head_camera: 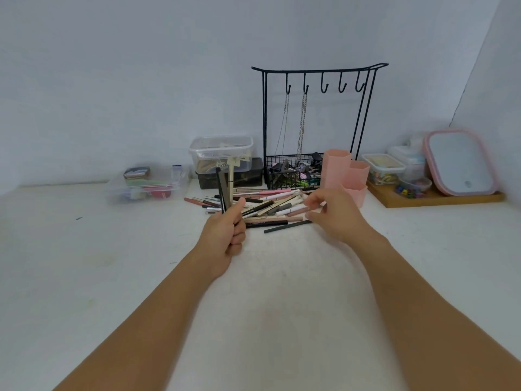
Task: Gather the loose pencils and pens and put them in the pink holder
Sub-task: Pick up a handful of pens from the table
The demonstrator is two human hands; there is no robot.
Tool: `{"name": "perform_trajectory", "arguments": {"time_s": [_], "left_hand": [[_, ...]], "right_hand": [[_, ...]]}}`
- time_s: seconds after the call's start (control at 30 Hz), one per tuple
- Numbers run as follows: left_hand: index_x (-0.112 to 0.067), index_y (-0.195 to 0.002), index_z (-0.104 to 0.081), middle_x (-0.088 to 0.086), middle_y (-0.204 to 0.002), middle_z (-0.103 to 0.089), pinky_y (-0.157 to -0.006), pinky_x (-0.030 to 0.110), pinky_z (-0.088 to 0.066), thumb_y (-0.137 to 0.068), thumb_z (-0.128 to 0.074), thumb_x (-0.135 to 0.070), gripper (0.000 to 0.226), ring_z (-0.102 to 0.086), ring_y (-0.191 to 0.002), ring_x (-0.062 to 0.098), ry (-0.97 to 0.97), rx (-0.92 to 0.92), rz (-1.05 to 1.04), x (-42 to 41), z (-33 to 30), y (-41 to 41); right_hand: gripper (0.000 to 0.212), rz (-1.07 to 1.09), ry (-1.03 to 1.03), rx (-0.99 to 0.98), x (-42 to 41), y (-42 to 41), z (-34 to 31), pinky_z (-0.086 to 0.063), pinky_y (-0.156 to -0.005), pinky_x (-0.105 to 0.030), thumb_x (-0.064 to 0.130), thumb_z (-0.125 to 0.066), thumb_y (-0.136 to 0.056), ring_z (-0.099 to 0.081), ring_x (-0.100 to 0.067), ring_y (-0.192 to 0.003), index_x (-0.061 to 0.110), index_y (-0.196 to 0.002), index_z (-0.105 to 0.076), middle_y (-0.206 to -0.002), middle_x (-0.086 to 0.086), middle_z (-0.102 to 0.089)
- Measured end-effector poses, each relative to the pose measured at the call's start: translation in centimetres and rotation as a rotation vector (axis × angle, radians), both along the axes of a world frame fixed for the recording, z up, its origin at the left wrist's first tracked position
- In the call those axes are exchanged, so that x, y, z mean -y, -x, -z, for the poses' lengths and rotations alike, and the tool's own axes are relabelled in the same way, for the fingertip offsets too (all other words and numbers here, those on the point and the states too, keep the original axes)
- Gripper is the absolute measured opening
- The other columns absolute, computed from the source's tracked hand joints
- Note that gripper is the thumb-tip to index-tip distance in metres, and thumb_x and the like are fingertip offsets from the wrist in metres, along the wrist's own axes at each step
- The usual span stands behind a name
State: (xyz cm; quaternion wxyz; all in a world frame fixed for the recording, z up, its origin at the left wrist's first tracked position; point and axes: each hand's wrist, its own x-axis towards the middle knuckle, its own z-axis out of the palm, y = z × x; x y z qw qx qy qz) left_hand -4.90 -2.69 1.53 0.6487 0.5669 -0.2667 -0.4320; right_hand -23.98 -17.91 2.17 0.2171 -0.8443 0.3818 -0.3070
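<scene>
A heap of loose pencils and pens lies on the white table in front of the pink holder, which has three hexagonal cups. My left hand is shut on a small upright bundle of pens, black and cream ones, just left of the heap. My right hand hovers over the heap's right end, fingers curled and pinching at a pale pink pen that still lies among the others. The holder stands directly behind my right hand.
A black wire jewellery stand with hanging chains and a basket of clips stands behind the heap. Clear plastic boxes sit to its left, another box farther left. A wooden tray with small containers and a pink mirror is at right.
</scene>
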Motion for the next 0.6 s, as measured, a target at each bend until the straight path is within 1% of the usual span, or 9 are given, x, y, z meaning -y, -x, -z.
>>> {"name": "perform_trajectory", "arguments": {"time_s": [0.07, 0.1, 0.2, 0.27, 0.37, 0.43, 0.5, 0.6], "left_hand": [[-0.023, -0.067, -0.037, -0.005, -0.054, -0.035, -0.034, 0.019, -0.017, -0.097, -0.062, -0.042, 0.044, -0.029, -0.046, 0.009, -0.002, -0.009, -0.023, 0.04, 0.00, -0.14], [-0.023, -0.068, -0.038, -0.004, -0.054, -0.037, -0.034, 0.018, -0.018, -0.098, -0.062, -0.041, 0.042, -0.030, -0.046, 0.009, -0.001, -0.008, -0.026, 0.05, 0.00, -0.13], [-0.020, -0.073, -0.045, -0.006, -0.053, -0.036, -0.033, 0.019, -0.020, -0.098, -0.061, -0.041, 0.037, -0.029, -0.044, 0.009, -0.004, 0.027, -0.031, 0.10, 0.06, -0.06], [-0.018, -0.077, -0.047, -0.006, -0.053, -0.034, -0.033, 0.020, -0.020, -0.099, -0.060, -0.040, 0.034, -0.028, -0.043, 0.009, 0.001, 0.037, -0.033, 0.13, 0.11, -0.03], [-0.017, -0.079, -0.049, -0.006, -0.052, -0.033, -0.034, 0.020, -0.019, -0.101, -0.058, -0.039, 0.032, -0.028, -0.042, 0.009, 0.007, 0.033, -0.033, 0.18, 0.18, 0.01], [-0.017, -0.080, -0.050, -0.006, -0.052, -0.033, -0.036, 0.020, -0.020, -0.101, -0.058, -0.039, 0.031, -0.029, -0.043, 0.009, 0.001, 0.034, -0.026, 0.20, 0.17, 0.08], [-0.017, -0.080, -0.050, -0.006, -0.052, -0.033, -0.036, 0.021, -0.022, -0.101, -0.057, -0.040, 0.031, -0.029, -0.044, 0.010, -0.007, 0.042, -0.017, 0.27, 0.15, 0.14], [-0.017, -0.080, -0.050, -0.006, -0.051, -0.033, -0.037, 0.021, -0.023, -0.102, -0.056, -0.040, 0.032, -0.030, -0.044, 0.010, 0.000, 0.042, -0.010, 0.26, 0.07, 0.21]], "right_hand": [[0.018, -0.027, -0.010, -0.078, 0.16, 0.02, 0.67, -0.041, -0.068, -0.023, 0.013, -0.080, -0.082, -0.052, -0.001, -0.074, 0.026, -0.091, -0.071, -0.095, 0.007, -0.065], [0.019, -0.044, -0.020, -0.103, 0.12, -0.07, 0.83, -0.042, -0.069, -0.025, 0.014, -0.080, -0.082, -0.054, -0.005, -0.076, 0.029, -0.087, -0.069, -0.096, 0.007, -0.065], [0.019, -0.073, -0.033, -0.171, -0.06, -0.35, 0.96, -0.046, -0.074, -0.028, 0.014, -0.079, -0.083, -0.056, -0.013, -0.082, 0.029, -0.083, -0.067, -0.097, 0.006, -0.063], [0.018, -0.079, -0.018, -0.188, 0.04, -0.39, 1.06, -0.045, -0.074, -0.027, 0.014, -0.079, -0.084, -0.055, -0.012, -0.083, 0.029, -0.087, -0.069, -0.097, 0.007, -0.062], [0.015, -0.098, 0.005, -0.194, 0.07, -0.41, 1.10, -0.041, -0.068, -0.024, 0.014, -0.079, -0.084, -0.054, -0.010, -0.081, 0.025, -0.093, -0.073, -0.091, 0.008, -0.059], [0.013, -0.095, 0.009, -0.203, 0.06, -0.50, 1.03, -0.039, -0.064, -0.021, 0.014, -0.078, -0.085, -0.053, -0.010, -0.077, 0.026, -0.090, -0.074, -0.086, 0.009, -0.057], [0.015, -0.089, 0.003, -0.220, 0.11, -0.59, 1.03, -0.038, -0.063, -0.023, 0.015, -0.077, -0.086, -0.053, -0.012, -0.075, 0.029, -0.084, -0.072, -0.084, 0.008, -0.056], [0.017, -0.116, -0.016, -0.274, 0.02, -0.49, 0.97, -0.036, -0.062, -0.022, 0.017, -0.073, -0.089, -0.052, -0.009, -0.075, 0.029, -0.079, -0.069, -0.088, 0.007, -0.056]]}}
